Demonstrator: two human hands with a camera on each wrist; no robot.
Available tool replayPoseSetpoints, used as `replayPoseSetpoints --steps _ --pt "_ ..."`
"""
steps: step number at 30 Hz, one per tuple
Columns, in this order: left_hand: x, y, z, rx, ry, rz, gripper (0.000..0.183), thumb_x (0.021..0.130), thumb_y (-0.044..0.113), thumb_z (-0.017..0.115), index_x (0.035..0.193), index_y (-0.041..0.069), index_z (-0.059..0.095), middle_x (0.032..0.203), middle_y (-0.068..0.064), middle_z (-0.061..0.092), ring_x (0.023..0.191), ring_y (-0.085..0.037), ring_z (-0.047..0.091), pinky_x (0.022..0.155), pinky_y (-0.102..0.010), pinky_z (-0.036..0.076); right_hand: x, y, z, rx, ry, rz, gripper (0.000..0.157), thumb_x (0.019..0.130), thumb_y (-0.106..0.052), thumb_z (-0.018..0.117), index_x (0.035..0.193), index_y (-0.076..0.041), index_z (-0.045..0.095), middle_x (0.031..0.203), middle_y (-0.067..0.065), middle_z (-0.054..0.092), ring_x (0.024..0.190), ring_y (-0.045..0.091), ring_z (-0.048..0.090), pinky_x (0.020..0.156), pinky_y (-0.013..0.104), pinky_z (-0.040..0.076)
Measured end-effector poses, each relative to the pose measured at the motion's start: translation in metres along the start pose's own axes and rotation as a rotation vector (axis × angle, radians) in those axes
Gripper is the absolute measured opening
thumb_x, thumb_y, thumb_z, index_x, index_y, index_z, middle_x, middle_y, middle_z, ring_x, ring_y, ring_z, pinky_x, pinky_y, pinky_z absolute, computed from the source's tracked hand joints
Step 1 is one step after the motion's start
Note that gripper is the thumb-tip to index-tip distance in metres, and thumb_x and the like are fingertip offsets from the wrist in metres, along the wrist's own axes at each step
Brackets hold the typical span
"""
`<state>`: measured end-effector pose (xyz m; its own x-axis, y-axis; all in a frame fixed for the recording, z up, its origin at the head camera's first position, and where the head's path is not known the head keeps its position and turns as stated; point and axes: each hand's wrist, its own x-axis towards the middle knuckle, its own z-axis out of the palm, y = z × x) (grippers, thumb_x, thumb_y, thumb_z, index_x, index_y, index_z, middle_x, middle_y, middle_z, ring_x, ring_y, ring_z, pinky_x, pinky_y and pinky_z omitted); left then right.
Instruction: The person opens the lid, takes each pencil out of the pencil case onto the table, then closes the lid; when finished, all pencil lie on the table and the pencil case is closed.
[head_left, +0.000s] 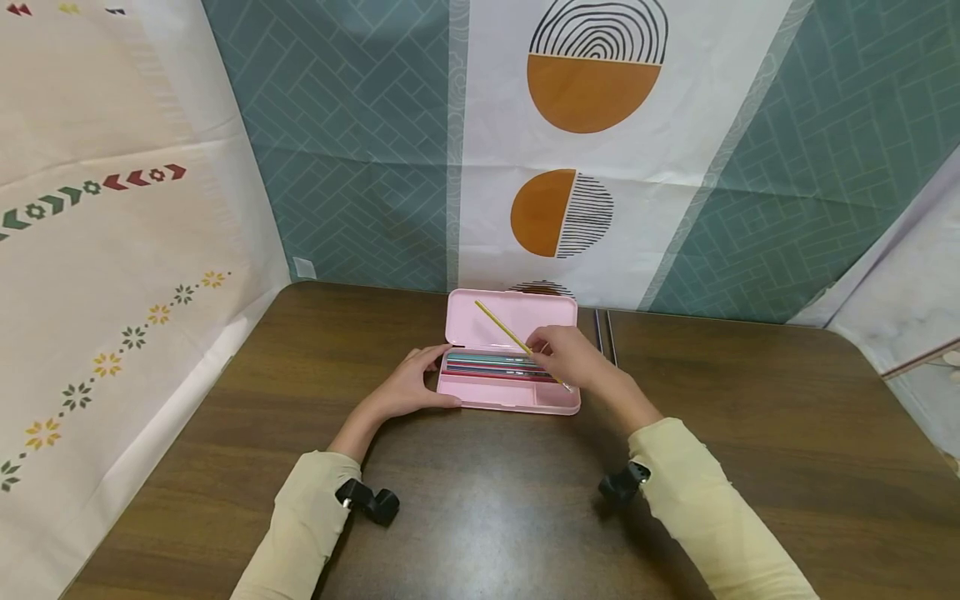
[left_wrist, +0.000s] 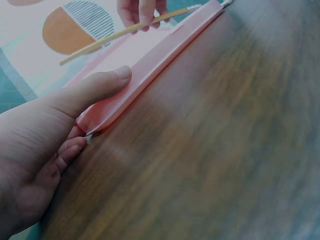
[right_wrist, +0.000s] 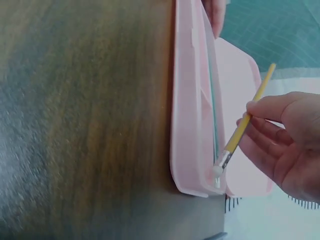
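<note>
A pink pencil case (head_left: 487, 400) lies on the table with its lid (head_left: 517, 310) raised toward the wall. Several coloured pencils (head_left: 480, 363) lie side by side in its long rear compartment. At the case's left end, my left hand (head_left: 408, 385) grips it, the thumb on the front rim and the fingers round the side. My right hand (head_left: 566, 354) pinches a yellow pencil (right_wrist: 241, 128) between thumb and fingers, tilted above the case. The pencil's white eraser end (right_wrist: 218, 170) points down over the right end of the case; its other end points up toward the lid.
Two thin dark sticks (head_left: 611, 337) lie on the brown wooden table (head_left: 480, 517) behind my right hand. Patterned cloth (head_left: 360, 167) hangs right along the table's back edge, and a pale cloth (head_left: 112, 292) borders the left side.
</note>
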<state>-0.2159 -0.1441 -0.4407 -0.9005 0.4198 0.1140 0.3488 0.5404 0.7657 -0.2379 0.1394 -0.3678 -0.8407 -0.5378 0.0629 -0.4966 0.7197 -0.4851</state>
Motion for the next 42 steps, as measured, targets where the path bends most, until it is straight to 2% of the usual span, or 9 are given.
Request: replayPoseSetpoints --steps 15,19,28,37,42 --pt "0.0 -0.001 0.0 0.001 -0.005 -0.009 0.09 0.07 0.032 0.086 0.145 0.004 0.043 0.125 -0.011 0.054 0.104 -0.023 0.044 0.086 -0.041 0.04 -0.017 0.024 -0.027 0.069 0.134 0.18 0.022 0.089 -0.005 0.064 0.107 0.008 0.066 0.092 0.016 0.067 0.088 0.03 0.063 0.08 0.044 0.049" --pt "0.001 -0.001 0.0 -0.002 -0.003 -0.011 0.091 0.07 0.033 0.086 0.145 0.005 0.043 0.123 -0.011 0.054 0.104 -0.023 0.044 0.086 -0.041 0.04 -0.023 0.033 -0.034 0.089 0.186 0.207 0.025 0.089 -0.004 0.062 0.109 0.01 0.065 0.094 0.018 0.068 0.09 0.032 0.064 0.079 0.045 0.049" --pt "0.0 -0.001 0.0 0.006 -0.01 -0.026 0.092 0.071 0.035 0.086 0.146 0.005 0.041 0.127 -0.012 0.053 0.106 -0.024 0.044 0.088 -0.043 0.04 -0.04 0.053 -0.043 0.094 0.237 0.263 0.025 0.086 -0.002 0.061 0.107 0.012 0.064 0.095 0.022 0.068 0.089 0.035 0.066 0.078 0.044 0.05" --pt "0.001 -0.001 0.0 0.006 -0.015 -0.033 0.092 0.07 0.034 0.086 0.146 0.006 0.042 0.125 -0.011 0.054 0.105 -0.023 0.044 0.088 -0.042 0.04 -0.059 0.071 -0.043 0.06 0.221 0.36 0.029 0.087 -0.003 0.061 0.109 0.015 0.062 0.089 0.02 0.069 0.068 0.024 0.066 0.074 0.042 0.049" --pt "0.001 -0.002 0.0 0.01 -0.018 -0.037 0.092 0.07 0.034 0.086 0.146 0.007 0.041 0.125 -0.011 0.053 0.106 -0.023 0.043 0.088 -0.042 0.04 -0.068 0.078 -0.039 0.106 0.185 0.426 0.032 0.09 -0.004 0.06 0.113 0.018 0.058 0.095 0.025 0.067 0.068 0.025 0.067 0.066 0.037 0.051"
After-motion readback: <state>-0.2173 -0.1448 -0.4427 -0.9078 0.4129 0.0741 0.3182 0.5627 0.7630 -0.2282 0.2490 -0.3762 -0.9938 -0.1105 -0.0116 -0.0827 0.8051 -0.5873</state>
